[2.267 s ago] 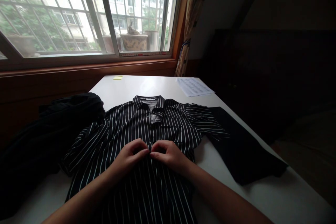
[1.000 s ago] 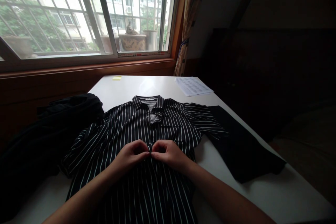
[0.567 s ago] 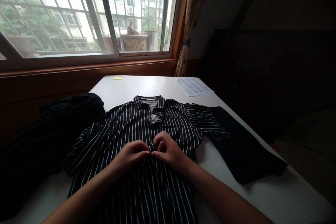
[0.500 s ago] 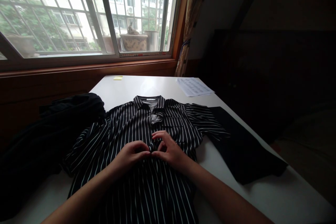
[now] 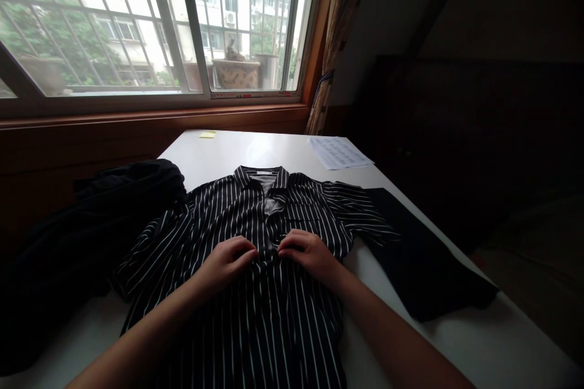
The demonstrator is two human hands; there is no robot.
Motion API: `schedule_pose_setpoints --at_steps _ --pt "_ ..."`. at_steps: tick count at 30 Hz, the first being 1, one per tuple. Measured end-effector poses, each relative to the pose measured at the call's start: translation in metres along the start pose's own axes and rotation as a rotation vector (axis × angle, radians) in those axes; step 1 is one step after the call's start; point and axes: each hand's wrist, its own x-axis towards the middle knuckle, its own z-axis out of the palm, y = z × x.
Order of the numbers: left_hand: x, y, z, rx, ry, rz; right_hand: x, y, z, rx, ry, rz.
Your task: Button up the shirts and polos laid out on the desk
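Observation:
A black shirt with white stripes [image 5: 214, 213] lies face up, its collar toward the window and its front partly open below the collar. My left hand [image 5: 232, 256] pinches the shirt front on the left side of the button line. Across a small gap, my right hand [image 5: 303, 250] is closed on the cloth on the right side of that line, thumb and fingertips together. Any button under the fingertips is hidden. Both sleeves are spread out to the sides.
A dark heap of clothing [image 5: 132, 194] sits at the left, and a flat dark cloth [image 5: 424, 261] lies under the right sleeve. Printed papers [image 5: 340, 153] and a yellow sticky note [image 5: 207, 134] rest at the far end of the white table [image 5: 260, 146].
My hands were together at the shirt's middle and have moved apart, the right one going slightly right. My right fingers, raised and curved before, have now come down and closed.

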Motion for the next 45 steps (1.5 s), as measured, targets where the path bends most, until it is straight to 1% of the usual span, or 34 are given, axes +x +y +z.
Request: schedule_pose_setpoints --at_steps 3,5,8,12,18,20,22,26,30,33,36,38,42,43,45 --pt "0.001 -0.005 -0.004 0.033 0.043 0.048 0.000 -0.001 -0.003 0.007 0.000 -0.014" --pt "0.001 -0.007 -0.005 0.052 0.046 0.065 0.000 -0.001 -0.007 0.011 0.030 -0.013" --pt "-0.001 -0.006 -0.004 0.084 0.011 0.102 0.000 0.003 -0.016 0.009 0.093 0.007" --pt "-0.004 -0.004 -0.005 0.140 -0.023 0.132 0.001 0.007 -0.024 0.028 0.140 0.020" --pt "-0.007 -0.013 -0.011 0.265 -0.129 0.222 -0.001 0.005 -0.025 0.024 0.168 0.017" --pt "-0.005 -0.018 -0.012 0.288 -0.138 0.242 -0.001 0.004 -0.025 0.015 0.181 0.017" --pt "-0.002 -0.022 -0.012 0.278 -0.115 0.227 -0.001 0.005 -0.024 0.008 0.200 0.029" --pt "0.005 -0.028 -0.015 0.216 -0.008 0.166 0.000 0.012 -0.017 -0.022 0.253 0.068" --pt "0.014 -0.036 -0.019 0.215 0.062 0.149 0.000 0.016 -0.011 -0.096 0.256 0.048" --pt "0.024 -0.040 -0.023 0.284 0.090 0.148 0.000 0.011 -0.006 -0.161 0.277 -0.004" --pt "0.039 -0.041 -0.030 0.424 0.131 0.166 -0.001 -0.002 0.002 -0.232 0.330 -0.053" --pt "0.050 -0.041 -0.035 0.525 0.163 0.182 -0.002 -0.012 0.009 -0.255 0.293 -0.109" --pt "0.066 -0.037 -0.041 0.771 0.234 0.203 -0.004 -0.026 0.019 -0.280 0.038 -0.240" --pt "0.066 -0.034 -0.042 0.822 0.247 0.216 -0.004 -0.026 0.020 -0.300 -0.021 -0.249" --pt "0.063 -0.027 -0.039 0.876 0.260 0.265 -0.005 -0.024 0.021 -0.354 -0.094 -0.235"
